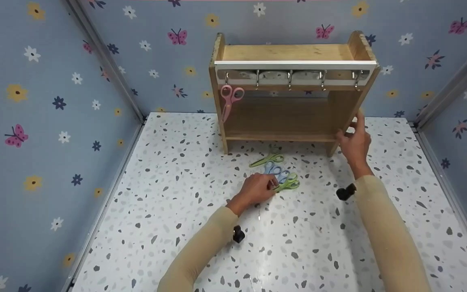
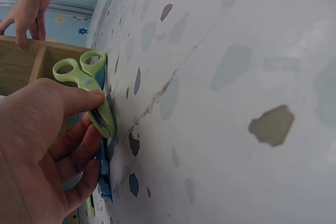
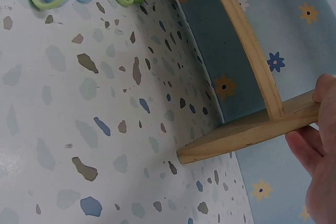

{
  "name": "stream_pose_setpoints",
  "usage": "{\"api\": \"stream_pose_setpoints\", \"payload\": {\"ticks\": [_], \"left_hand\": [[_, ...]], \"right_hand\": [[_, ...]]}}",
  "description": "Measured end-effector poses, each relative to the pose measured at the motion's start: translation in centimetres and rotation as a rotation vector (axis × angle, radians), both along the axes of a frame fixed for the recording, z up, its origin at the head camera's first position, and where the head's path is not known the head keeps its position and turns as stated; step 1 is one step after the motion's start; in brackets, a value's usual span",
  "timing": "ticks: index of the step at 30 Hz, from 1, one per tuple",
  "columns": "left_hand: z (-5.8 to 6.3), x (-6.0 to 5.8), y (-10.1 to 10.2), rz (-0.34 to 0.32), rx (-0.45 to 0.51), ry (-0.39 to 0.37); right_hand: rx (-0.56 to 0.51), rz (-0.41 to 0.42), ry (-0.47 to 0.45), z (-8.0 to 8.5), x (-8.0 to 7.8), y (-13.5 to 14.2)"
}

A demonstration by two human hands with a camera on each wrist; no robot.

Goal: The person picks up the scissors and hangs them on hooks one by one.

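Between thumb and fingers my left hand (image 1: 259, 187) pinches green scissors (image 2: 98, 95) by the blade end, their handle loops pointing away. Blue scissors (image 1: 273, 168) lie right beside and partly under them on the speckled table. Just behind is another pair of green scissors (image 1: 266, 160), flat on the table. My right hand (image 1: 355, 144) grips the right side panel of a wooden shelf (image 3: 247, 132), thumb on one face and fingers on the other. Pink scissors (image 1: 230, 99) hang from the leftmost hook of the shelf's white hook rail (image 1: 274, 65).
Several metal hooks (image 1: 290, 80) line the front of the rail, to the right of the pink scissors. Behind the shelf stands a blue flowered wall (image 1: 193, 52), with matching panels at left and right. The table (image 1: 168, 227) is white with grey specks.
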State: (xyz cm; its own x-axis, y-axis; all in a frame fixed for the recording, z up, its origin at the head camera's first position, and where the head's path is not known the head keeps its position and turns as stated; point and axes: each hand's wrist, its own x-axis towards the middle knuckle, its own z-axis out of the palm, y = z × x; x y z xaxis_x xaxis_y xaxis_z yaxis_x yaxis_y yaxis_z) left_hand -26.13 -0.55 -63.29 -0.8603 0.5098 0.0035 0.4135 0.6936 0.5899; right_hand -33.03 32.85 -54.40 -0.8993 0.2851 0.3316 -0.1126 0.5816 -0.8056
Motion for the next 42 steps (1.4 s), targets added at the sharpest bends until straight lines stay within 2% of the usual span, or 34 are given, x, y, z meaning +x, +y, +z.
{"api": "stream_pose_setpoints", "payload": {"ticks": [3, 4, 5, 8, 9, 11, 15, 17, 27, 35, 42], "left_hand": [[-0.8, -0.4, -0.1, 0.001, 0.015, 0.013], [0.0, -0.2, -0.1, 0.000, 0.026, -0.004], [0.2, -0.1, -0.1, 0.002, 0.034, -0.010], [-0.5, -0.2, -0.1, 0.010, 0.034, 0.011], [0.0, 0.0, -0.1, 0.009, 0.039, -0.004], [0.2, 0.1, -0.1, 0.014, 0.037, -0.008], [2.1, 1.0, -0.2, 0.017, 0.028, -0.045], [2.4, 1.2, -0.2, 0.022, 0.022, -0.043], [2.5, 1.3, -0.5, 0.039, 0.023, -0.051], [3.3, 1.1, -0.8, 0.042, 0.092, -0.087], [3.8, 1.1, -0.9, 0.052, 0.122, -0.084]], "right_hand": [[0.000, -0.001, -0.005, 0.1, 0.0, -0.1], [0.000, -0.001, -0.007, 0.1, 0.0, -0.1], [-0.003, -0.001, -0.010, 0.2, 0.0, -0.1], [-0.008, 0.002, -0.019, 0.3, 0.1, -0.1], [-0.009, 0.003, -0.021, 0.3, 0.1, -0.2], [-0.010, 0.004, -0.026, 0.4, 0.2, -0.2], [-0.004, 0.003, -0.028, 0.3, 0.2, -0.2], [0.000, 0.000, -0.025, 0.3, 0.2, -0.2], [0.028, -0.015, 0.025, -0.2, 0.0, -0.1], [0.017, -0.015, 0.019, -0.1, -0.1, 0.0], [0.014, -0.005, 0.029, -0.1, -0.1, 0.1]]}}
